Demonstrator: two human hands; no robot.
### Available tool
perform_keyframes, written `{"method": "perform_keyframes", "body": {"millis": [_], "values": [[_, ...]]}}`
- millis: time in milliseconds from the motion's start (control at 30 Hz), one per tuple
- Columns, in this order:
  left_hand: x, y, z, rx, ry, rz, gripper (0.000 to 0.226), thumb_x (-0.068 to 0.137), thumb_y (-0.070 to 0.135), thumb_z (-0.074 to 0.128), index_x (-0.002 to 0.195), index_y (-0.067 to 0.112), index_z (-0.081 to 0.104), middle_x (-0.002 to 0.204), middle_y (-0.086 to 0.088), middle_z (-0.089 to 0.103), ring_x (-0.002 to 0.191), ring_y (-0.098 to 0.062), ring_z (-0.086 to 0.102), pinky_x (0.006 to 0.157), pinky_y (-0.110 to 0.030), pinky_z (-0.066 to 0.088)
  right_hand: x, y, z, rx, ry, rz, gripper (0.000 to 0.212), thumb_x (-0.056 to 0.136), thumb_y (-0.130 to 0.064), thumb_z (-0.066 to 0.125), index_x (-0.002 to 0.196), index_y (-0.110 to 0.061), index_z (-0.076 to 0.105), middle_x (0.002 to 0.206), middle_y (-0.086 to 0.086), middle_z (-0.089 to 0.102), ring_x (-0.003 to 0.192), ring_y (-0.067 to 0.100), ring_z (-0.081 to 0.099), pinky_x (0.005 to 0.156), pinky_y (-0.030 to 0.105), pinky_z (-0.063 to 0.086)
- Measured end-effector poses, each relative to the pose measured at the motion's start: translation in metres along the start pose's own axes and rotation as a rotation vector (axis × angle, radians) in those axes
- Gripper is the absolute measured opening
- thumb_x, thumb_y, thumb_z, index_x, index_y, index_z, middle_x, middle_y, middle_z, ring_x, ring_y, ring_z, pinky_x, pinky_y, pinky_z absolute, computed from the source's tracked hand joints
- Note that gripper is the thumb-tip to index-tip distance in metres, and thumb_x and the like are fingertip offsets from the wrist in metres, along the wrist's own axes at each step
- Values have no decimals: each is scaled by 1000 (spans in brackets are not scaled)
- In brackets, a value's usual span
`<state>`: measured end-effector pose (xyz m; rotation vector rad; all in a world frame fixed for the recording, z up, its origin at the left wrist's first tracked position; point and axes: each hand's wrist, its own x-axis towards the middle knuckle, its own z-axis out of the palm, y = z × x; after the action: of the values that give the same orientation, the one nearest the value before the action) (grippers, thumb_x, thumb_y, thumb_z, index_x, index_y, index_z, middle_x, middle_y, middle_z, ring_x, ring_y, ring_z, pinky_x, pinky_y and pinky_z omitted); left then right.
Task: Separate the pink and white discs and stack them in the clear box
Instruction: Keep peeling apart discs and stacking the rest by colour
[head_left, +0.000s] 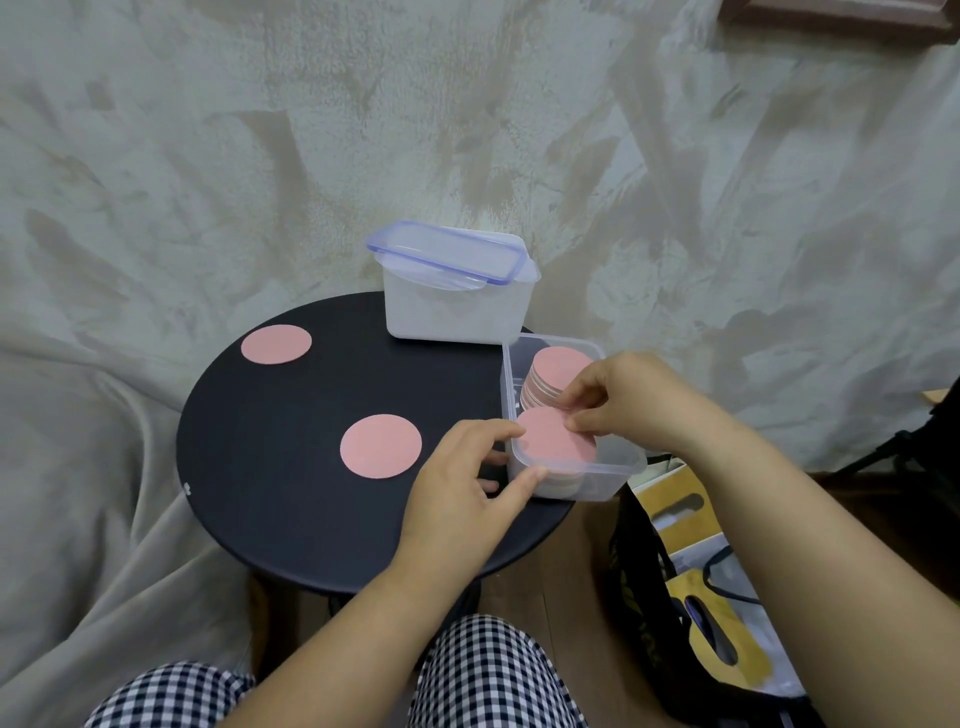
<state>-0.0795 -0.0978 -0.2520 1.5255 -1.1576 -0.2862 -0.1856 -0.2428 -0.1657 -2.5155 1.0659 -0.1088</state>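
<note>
Clear box (615, 475) sits at the round table's (270, 467) right edge. Right hand (628, 400) pinches the top pink disc (553, 439) at its far-right edge, over the box's near end. Left hand (467, 478) has thumb and index clamped on the box's near-left corner. Pink-white disc stack (550, 376) leans at the box's far end. Loose pink disc (380, 446) lies mid-table, second loose pink disc (276, 344) near the far-left edge. Lidded container (452, 306) sits at the far edge.

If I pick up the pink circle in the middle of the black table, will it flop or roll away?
The pink disc lies flat on the black table and looks very thin, so it is probably light and might bend a little. Lying flat, it would likely slide, not roll. Its thin edge may be tricky to pinch up.
</note>
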Motion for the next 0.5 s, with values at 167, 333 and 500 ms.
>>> {"method": "perform_keyframes", "body": {"millis": [167,333,500], "values": [[0,1,-2,-26,-13,-24,35,77,23,73,109,28,61,107,15,57,91,-2,61,69,-23,56,0,-1,2,-42,59,-19,22,73,-18,76,94,-18,71,90,-5,69,81,11,61,80,27,50],[1,-1,-20,-77,-24,-65,35,81,13,69,101,40,58,105,14,62,91,-1,62,71,-13,51,-6,-4,2,128,217,-46,18,72,-18,77,82,-23,64,79,-5,66,60,6,56,65,25,50],[22,-20,-81,133,155,-45,25,86,9,62,101,29,65,99,22,61,92,1,59,81,-11,46,-15,-50,16,426,280,-228,12,78,-21,72,87,-28,66,74,-10,64,61,2,59,63,17,50]]}}
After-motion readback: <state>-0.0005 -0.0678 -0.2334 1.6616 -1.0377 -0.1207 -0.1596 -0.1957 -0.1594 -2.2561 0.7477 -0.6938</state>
